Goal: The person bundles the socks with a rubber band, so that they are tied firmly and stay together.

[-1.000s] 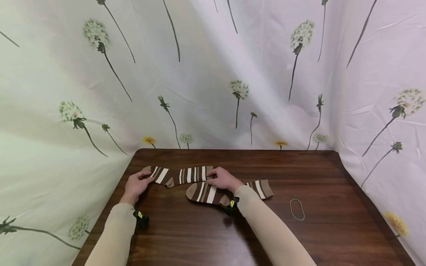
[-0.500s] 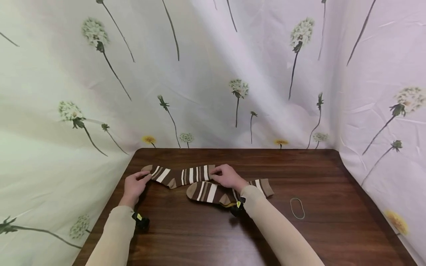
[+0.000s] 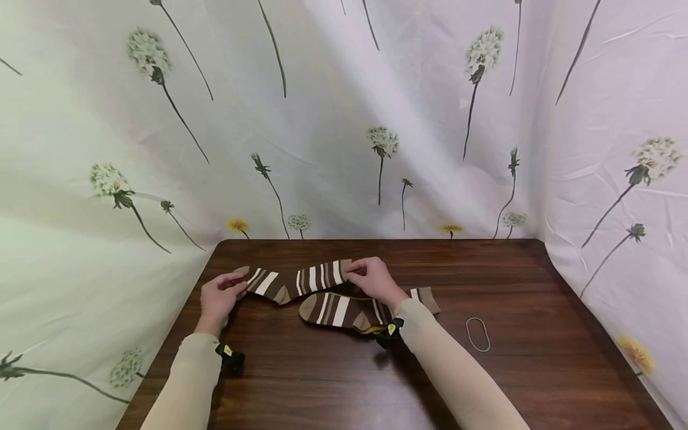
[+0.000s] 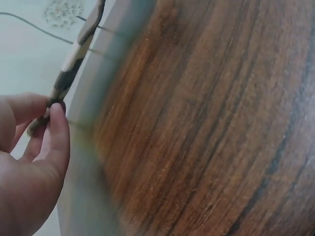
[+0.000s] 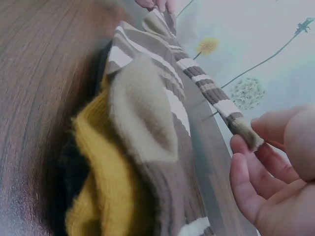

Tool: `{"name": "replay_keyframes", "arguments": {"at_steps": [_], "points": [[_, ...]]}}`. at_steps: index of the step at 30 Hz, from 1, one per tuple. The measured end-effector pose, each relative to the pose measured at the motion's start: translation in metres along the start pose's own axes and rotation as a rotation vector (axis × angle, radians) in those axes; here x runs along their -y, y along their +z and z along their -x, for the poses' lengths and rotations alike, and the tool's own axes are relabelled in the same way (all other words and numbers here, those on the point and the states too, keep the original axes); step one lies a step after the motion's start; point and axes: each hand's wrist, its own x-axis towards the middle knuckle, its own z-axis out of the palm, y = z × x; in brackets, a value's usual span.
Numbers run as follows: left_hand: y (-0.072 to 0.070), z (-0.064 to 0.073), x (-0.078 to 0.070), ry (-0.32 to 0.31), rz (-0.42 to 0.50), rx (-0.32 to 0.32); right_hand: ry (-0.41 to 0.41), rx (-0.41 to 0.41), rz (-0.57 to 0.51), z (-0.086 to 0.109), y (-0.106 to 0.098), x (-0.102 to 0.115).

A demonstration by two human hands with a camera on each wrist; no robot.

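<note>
A brown sock (image 3: 267, 284) with white and tan stripes stretches between my hands in the head view. My left hand (image 3: 217, 303) pinches its tan toe between thumb and fingers, also visible in the left wrist view. At the other end, my right hand (image 3: 377, 279) pinches the tan cuff (image 5: 248, 137). A matching striped sock (image 3: 334, 310) lies in front of it, partly hidden under my right wrist. Mustard-yellow knit fabric (image 5: 110, 167) shows along that sock's near side, with something dark beside it.
A thin, pale green elastic loop (image 3: 478, 334) lies on the dark wooden table (image 3: 301, 382) to the right. White curtain (image 3: 333, 137) printed with dandelions hangs behind the table and at both sides. Small black cameras (image 3: 231, 358) are strapped at the wrists.
My right hand has moved right and away from me with the cuff, so the held sock's cuff end angles upward in the head view. The left hand has stayed at the toe.
</note>
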Motion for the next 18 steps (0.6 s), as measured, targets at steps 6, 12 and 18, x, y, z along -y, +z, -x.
{"name": "replay_keyframes", "arguments": {"at_steps": [6,12,18], "points": [[-0.0002,0.0014,-0.0019,0.051,-0.050,0.106,-0.022,-0.071,0.004,0.0016,-0.0034,-0.0040],[-0.0006,0.0010,-0.0025,0.052,-0.089,0.164,-0.025,-0.112,-0.021,0.0036,-0.0037,-0.0061],[-0.0015,0.0009,-0.0049,0.075,-0.117,0.177,-0.033,-0.113,-0.051,0.0080,-0.0055,-0.0037]]}}
